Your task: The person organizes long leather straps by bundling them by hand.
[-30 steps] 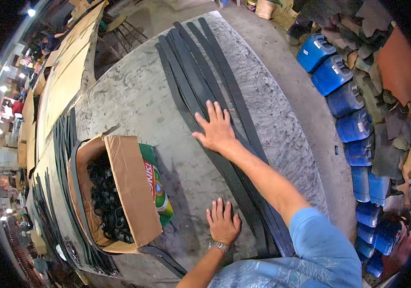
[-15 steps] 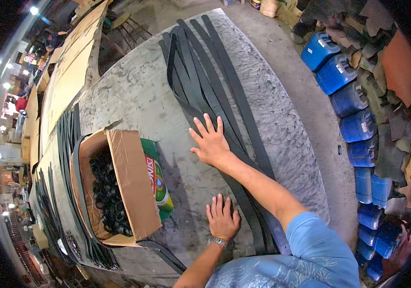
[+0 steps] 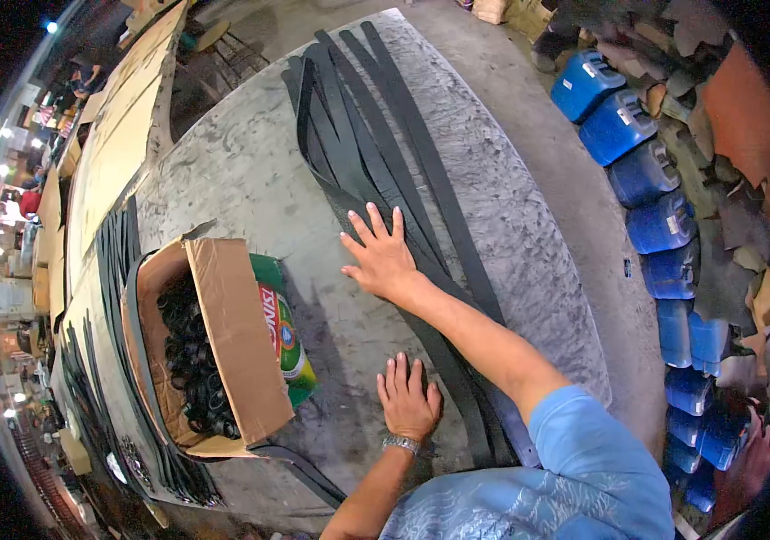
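Long black straps (image 3: 358, 144) lie in a loose sheaf on the grey bench (image 3: 241, 180). They run from 6 o'clock by the person out to 12 o'clock at the far end, bunched near the body and fanned and partly crossed further out. Right hand (image 3: 380, 256) lies flat on the left edge of the sheaf at mid-length, grip spread, palm down, pinching nothing. Left hand (image 3: 406, 400) lies flat on the bench just beside the near ends, grip also spread and holding nothing; watch (image 3: 400, 443) on that wrist. Straps look like leather: limp along their length, fairly stiff across, light singly but with some drag as a bundle. They likely slide over one another easily. Best hold is probably palm pressure on top, or a pinch across the width near an end. Open cardboard box (image 3: 237, 333) sits at 9 o'clock of the hands, filled with small dark parts (image 3: 192, 360), too small to identify. Blue jerrycans (image 3: 641, 175) are on the floor at 3 o'clock.
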Motion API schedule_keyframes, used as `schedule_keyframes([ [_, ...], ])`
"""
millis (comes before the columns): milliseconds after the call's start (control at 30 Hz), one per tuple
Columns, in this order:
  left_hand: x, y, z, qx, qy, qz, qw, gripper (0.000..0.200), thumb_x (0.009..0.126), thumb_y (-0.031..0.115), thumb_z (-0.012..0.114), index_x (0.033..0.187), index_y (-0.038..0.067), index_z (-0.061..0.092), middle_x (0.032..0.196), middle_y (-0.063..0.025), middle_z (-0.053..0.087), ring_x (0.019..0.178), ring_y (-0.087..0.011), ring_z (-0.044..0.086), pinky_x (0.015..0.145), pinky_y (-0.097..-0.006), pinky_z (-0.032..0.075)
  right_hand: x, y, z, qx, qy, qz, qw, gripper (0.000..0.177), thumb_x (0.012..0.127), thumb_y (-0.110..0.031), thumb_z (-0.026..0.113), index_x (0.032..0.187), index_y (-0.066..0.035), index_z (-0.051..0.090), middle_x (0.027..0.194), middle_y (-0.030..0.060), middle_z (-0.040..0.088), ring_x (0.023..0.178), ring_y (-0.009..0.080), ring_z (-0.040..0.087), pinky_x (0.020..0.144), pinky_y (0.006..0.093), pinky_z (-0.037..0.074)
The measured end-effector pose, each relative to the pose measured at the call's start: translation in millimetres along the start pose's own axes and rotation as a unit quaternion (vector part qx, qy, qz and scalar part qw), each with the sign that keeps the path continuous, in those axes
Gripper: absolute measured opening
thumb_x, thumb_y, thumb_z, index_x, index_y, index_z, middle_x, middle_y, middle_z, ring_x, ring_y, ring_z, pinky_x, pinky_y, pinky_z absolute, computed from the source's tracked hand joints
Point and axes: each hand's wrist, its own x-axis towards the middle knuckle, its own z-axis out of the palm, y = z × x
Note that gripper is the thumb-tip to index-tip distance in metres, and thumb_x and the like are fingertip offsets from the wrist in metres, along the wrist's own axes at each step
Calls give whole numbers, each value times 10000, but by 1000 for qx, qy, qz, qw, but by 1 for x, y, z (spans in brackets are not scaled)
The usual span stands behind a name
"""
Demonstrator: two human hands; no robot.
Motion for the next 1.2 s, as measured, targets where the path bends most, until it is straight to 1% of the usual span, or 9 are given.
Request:
schedule_keyframes([
  [133, 1, -1, 1, -1, 2, 1, 1000, 495, 881, 324, 564, 1302, 63, 565, 1476, -176, 424, 1389, -361, 350, 1138, -564, 228, -6, 15, -28, 93, 95, 94, 987, 576, 873, -497, 606, 1343, -168, 558, 1496, 134, 406, 1377, 307, 360, 1094, 691, 186],
  [233, 0, 0, -2, -12, 2, -3, 1000, 496, 885, 326, 563, 1307, 66, 560, 1481, -173, 418, 1390, -360, 347, 1140, -564, 225, -44, 62, -66, 140, 245, 146, 948, 562, 764, -299, 753, 1246, -70, 577, 1188, 151, 617, 1055, 350, 595, 867, 457, 481],
  [400, -2, -1, -1, -19, 21, 9, 1000, 500, 886, 316, 570, 1321, 71, 543, 1483, -172, 411, 1394, -360, 340, 1144, -564, 219, -136, 78, -66, 95, 118, 298, 942, 595, 784, -298, 751, 1285, -47, 552, 1136, 193, 591, 1053, 389, 561, 897, 460, 464],
  [767, -12, 0, -9, -26, 44, 24, 998, 537, 890, 324, 557, 1358, 65, 507, 1515, -159, 369, 1418, -339, 307, 1162, -541, 208, -159, 55, -93, 139, -29, 329, 933, 591, 822, -354, 672, 1308, -44, 542, 1244, 222, 578, 1194, 383, 538, 999, 451, 442],
  [833, -16, -7, -8, -35, 51, 16, 998, 544, 901, 334, 541, 1374, 67, 497, 1531, -151, 351, 1430, -326, 292, 1170, -530, 201, -176, 59, -82, 125, 87, 322, 934, 535, 766, -320, 723, 1200, -32, 598, 1092, 219, 667, 1027, 394, 636, 879, 466, 504],
  [933, -20, -15, 6, -78, 86, 22, 993, 533, 894, 324, 563, 1364, 80, 506, 1546, -144, 323, 1448, -311, 260, 1180, -527, 176, -197, 77, -79, 392, 80, 336, 853, 590, 801, -240, 750, 1277, 19, 516, 1120, 172, 665, 1031, 266, 636, 902, 380, 487],
  [1033, -23, -19, -12, -108, 52, 26, 992, 465, 892, 299, 588, 1293, 64, 561, 1469, -174, 434, 1389, -316, 372, 1151, -493, 266, -238, 58, -86, 413, 28, 360, 836, 559, 816, -232, 759, 1272, 13, 546, 1197, 152, 627, 1064, 222, 599, 933, 361, 461],
  [1133, -28, -32, -43, -342, -135, -10, 930, 404, 894, 276, 613, 1217, 34, 600, 1295, -200, 590, 1231, -328, 545, 1054, -450, 405, -290, 63, -72, 415, -29, 392, 820, 481, 863, -251, 698, 1252, -5, 561, 1192, 109, 619, 1070, 212, 582, 956, 337, 430],
  [1200, -46, -32, -108, -425, -59, 49, 902, 340, 903, 248, 619, 1145, 9, 633, 1086, -188, 685, 1017, -327, 658, 899, -406, 508, -314, 64, -64, 433, -19, 394, 811, 396, 891, -261, 660, 1199, -26, 577, 1120, 77, 620, 1041, 193, 576, 938, 312, 417],
])
